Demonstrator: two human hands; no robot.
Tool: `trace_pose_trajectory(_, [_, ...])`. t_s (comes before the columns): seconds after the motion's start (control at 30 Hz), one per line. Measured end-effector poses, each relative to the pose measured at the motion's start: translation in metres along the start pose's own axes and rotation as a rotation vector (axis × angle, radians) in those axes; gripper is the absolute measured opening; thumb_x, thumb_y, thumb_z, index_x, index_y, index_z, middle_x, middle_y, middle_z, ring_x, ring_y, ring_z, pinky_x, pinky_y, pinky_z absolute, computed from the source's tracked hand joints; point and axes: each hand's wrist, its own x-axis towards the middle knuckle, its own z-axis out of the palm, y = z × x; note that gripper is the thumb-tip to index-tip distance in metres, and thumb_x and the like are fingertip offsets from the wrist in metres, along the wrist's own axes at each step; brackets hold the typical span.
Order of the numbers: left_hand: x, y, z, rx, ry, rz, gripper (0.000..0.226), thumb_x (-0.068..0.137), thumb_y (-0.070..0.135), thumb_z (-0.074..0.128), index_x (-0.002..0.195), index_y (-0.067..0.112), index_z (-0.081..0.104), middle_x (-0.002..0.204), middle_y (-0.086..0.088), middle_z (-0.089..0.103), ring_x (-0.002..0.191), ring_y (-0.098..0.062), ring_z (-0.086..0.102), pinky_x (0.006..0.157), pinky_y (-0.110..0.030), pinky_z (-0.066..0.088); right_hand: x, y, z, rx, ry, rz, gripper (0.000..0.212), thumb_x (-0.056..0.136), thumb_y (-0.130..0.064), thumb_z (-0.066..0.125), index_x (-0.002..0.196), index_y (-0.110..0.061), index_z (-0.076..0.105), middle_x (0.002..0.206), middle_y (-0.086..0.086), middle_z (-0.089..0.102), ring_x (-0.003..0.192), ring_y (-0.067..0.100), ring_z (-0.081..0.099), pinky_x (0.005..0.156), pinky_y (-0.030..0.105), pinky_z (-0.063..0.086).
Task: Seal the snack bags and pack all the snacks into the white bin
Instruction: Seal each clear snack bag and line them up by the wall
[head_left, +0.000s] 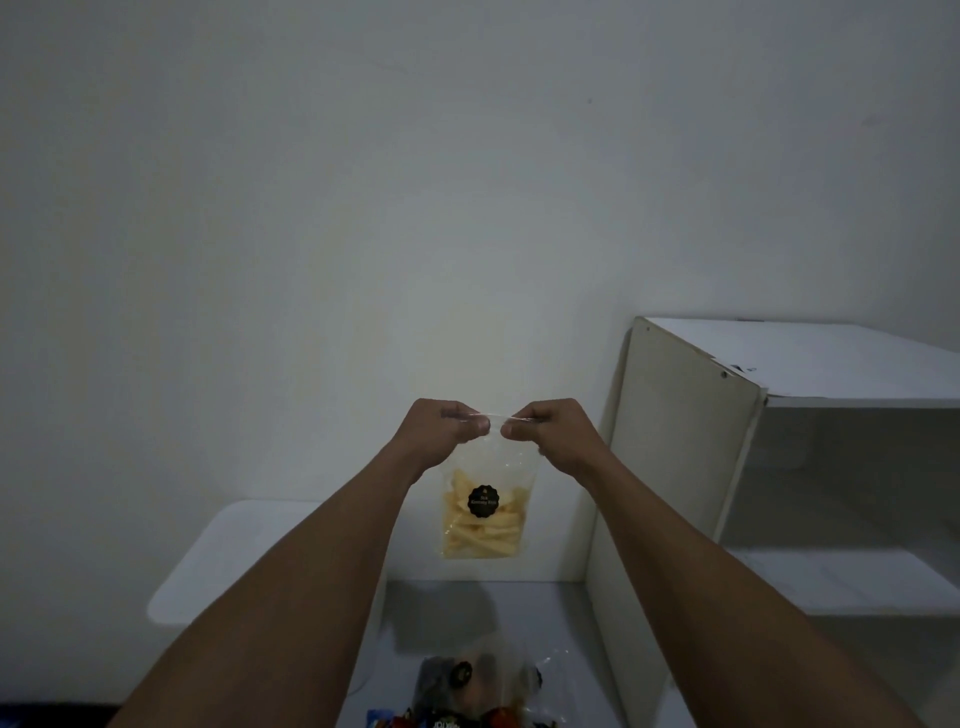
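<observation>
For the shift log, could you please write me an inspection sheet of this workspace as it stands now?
Surface: pale floor between the bin and the shelf, dimly lit.
Job's things: clear bag of yellow sticks with a black label, held up in the air; white bin at the left, its inside hidden; more snacks piled at the bottom edge, blurred.
Clutter: nothing seen.
Grippers: left hand and right hand both pinch the bag's top edge, thumbs close together; whether the seal is closed cannot be told.
Cables: nothing seen.
Surroundings: bare wall; white shelf at the right, its visible boards bare.
</observation>
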Motion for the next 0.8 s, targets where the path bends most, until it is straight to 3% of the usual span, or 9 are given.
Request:
trace_pose_trajectory(0.1, [0.004,0.002,-0.002,0.05,0.047,0.037,0.011,0.082,0.02,0.078,0.088,0.01,0.078,0.087,0.0,0.076,0.083,-0.008,0.067,0.071,-0.023,0.045,-0.004,0.005,0.0,0.077,0.012,0.033,0.011,0.082,-0.016,0.076,0.092,-0.01,0.075,0.089,0.006,0.074,0.078,0.012,0.065,0.065,0.025,0.047])
trace_pose_trajectory(0.23, [0.008,-0.006,-0.01,0.028,0.08,0.023,0.015,0.082,0.023,0.079,0.09,0.011,0.078,0.093,0.0,0.076,0.089,-0.006,0.067,0.071,-0.023,0.047,-0.006,0.014,-0.007,0.144,0.011,0.078,0.003,0.087,-0.009,0.068,0.086,-0.01,0.07,0.088,0.001,0.077,0.081,0.013,0.065,0.066,0.028,0.049])
trace_pose_trajectory(0.47, [0.012,-0.018,-0.012,-0.226,0.075,-0.037,0.011,0.083,0.013,0.078,0.089,0.004,0.075,0.094,-0.005,0.074,0.092,-0.019,0.068,0.08,-0.032,0.058,-0.001,0.013,-0.015,0.126,0.065,0.058,0.007,0.082,-0.003,0.071,0.077,-0.008,0.071,0.085,0.001,0.076,0.076,0.012,0.063,0.065,0.027,0.047])
trace_pose_trajectory(0.63, [0.021,-0.012,-0.012,-0.154,0.092,0.005,0.011,0.08,0.013,0.08,0.082,0.003,0.075,0.085,-0.01,0.073,0.078,-0.019,0.066,0.086,-0.038,0.057,0.007,0.009,-0.012,0.054,0.027,0.041,0.008,0.084,-0.012,0.071,0.087,-0.004,0.072,0.09,0.011,0.074,0.073,0.012,0.06,0.061,0.026,0.044])
trace_pose_trajectory(0.8, [0.024,-0.006,-0.008,-0.174,0.029,-0.004,0.013,0.081,0.015,0.08,0.088,0.005,0.076,0.087,-0.01,0.072,0.08,-0.018,0.067,0.085,-0.035,0.058,0.016,0.003,-0.01,0.016,0.036,-0.012,0.009,0.085,-0.015,0.072,0.085,-0.006,0.073,0.08,0.0,0.069,0.07,0.007,0.06,0.064,0.021,0.044])
